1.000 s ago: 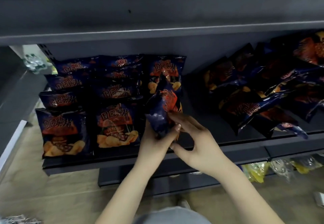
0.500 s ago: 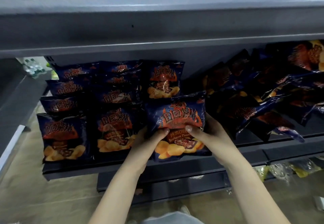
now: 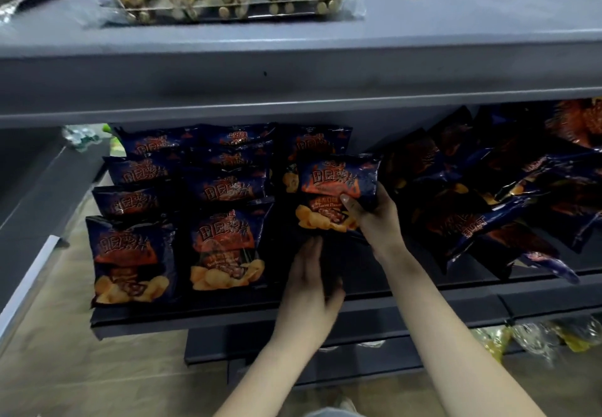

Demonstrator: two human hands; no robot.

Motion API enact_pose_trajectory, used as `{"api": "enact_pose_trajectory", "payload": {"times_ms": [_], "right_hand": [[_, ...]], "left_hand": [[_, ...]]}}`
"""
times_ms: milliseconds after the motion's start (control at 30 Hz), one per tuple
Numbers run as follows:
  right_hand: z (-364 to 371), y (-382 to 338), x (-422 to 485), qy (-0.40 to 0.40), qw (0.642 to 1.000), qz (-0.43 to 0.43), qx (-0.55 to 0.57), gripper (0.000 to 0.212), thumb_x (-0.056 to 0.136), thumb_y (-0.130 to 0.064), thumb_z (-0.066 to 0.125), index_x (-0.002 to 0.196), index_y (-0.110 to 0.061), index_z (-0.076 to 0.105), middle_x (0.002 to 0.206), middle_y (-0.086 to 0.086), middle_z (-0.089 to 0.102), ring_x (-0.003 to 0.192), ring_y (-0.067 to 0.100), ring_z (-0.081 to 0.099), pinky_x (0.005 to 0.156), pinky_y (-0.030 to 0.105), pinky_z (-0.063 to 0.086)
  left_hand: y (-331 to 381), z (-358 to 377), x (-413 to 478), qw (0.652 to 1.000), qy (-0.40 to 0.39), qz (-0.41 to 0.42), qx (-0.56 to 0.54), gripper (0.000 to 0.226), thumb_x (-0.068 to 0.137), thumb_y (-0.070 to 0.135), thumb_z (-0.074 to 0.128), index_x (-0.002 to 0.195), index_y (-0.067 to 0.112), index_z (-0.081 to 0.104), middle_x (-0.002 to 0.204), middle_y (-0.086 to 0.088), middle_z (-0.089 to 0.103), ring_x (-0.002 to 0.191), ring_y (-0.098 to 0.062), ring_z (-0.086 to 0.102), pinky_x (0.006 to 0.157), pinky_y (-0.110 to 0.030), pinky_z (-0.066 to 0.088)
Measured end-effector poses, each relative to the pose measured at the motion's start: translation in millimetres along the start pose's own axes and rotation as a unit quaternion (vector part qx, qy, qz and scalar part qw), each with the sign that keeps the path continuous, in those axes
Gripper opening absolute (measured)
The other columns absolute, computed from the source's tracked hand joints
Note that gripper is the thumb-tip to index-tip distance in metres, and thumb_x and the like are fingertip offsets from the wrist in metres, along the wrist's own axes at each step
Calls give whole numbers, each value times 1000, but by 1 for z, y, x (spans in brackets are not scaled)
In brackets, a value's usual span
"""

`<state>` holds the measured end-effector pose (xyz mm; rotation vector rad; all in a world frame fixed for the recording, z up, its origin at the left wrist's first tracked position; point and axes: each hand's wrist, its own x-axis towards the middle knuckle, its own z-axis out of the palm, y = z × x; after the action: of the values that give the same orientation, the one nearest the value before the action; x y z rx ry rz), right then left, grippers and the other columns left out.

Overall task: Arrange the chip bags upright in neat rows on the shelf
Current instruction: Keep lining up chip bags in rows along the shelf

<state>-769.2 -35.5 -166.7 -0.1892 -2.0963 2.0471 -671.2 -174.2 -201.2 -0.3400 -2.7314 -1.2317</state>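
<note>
Gripping chip bag [image 3: 338, 185] — right hand [image 3: 379, 221]

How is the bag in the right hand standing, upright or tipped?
Upright: the bag faces front, top edge up, right hand gripping its side.

The chip bags are dark blue foil packs with red-orange flame lettering and golden chips printed low on the front. On the dark grey shelf [image 3: 537, 299], the left row [image 3: 130, 260] has four bags standing face-out, each overlapping the one behind so that only its top band shows. The second row [image 3: 226, 250], just beside it, is stacked the same way. A third row has one back bag [image 3: 317, 144] near the rear wall. In front of it the held bag [image 3: 335, 188] is upright and face-out, gripped at its lower right side by the right hand [image 3: 378, 221]. Farther right, a loose heap [image 3: 488, 214] of bags lies tilted and overlapping, at least one with its lettering upside down.
</note>
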Motion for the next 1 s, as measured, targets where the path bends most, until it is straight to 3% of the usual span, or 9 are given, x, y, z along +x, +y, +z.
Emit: {"api": "enact_pose_trajectory", "payload": {"times_ms": [100,233,300,400,600,800,1000], "right_hand": [[10,10,16,-7,1000,18,-11,39,83,-11,70,118,-20,55,105,-4,64,97,6,61,74,11,49],[20,19,29,6,999,37,-21,48,83,-12,70,128,-14,51,112,0,61,107,15,58,90,29,49],[26,20,33,-2,999,42,-20,51,83,-12,70,130,-15,49,113,0,60,108,15,57,88,29,49],[35,22,37,-3,999,33,-30,54,83,-14,70,131,-15,47,113,-4,58,108,12,56,82,22,47],[43,32,43,38,996,34,-68,56,82,-19,72,131,-18,45,124,2,58,116,17,53,98,35,45],[49,38,40,76,995,17,-66,57,83,-20,70,134,-19,43,112,-10,54,106,4,49,84,17,38],[49,36,46,70,992,25,-100,61,84,-21,69,138,-18,39,128,3,56,113,11,50,88,22,37]], "left_hand": [[-5,5,2,985,-27,70,155,53,92,34,45,138,10,41,142,-11,43,130,-27,42,108,-35,33],[-12,12,2,953,-41,109,279,51,91,44,37,128,14,56,134,-8,54,123,-27,51,103,-43,41],[-17,16,1,942,-46,124,308,52,91,46,38,128,14,56,136,-9,52,124,-27,50,103,-44,40],[-20,19,1,938,-43,126,319,51,91,46,40,128,14,56,135,-10,53,123,-28,51,102,-44,42],[-21,20,2,933,-46,123,334,53,90,47,37,127,14,56,134,-11,54,122,-29,52,101,-44,43],[-21,19,2,935,-41,129,326,51,89,46,40,124,12,59,132,-12,56,120,-29,54,98,-45,45],[-20,18,2,935,-33,134,326,51,90,46,39,123,13,60,132,-11,56,120,-29,54,98,-44,45]]}}
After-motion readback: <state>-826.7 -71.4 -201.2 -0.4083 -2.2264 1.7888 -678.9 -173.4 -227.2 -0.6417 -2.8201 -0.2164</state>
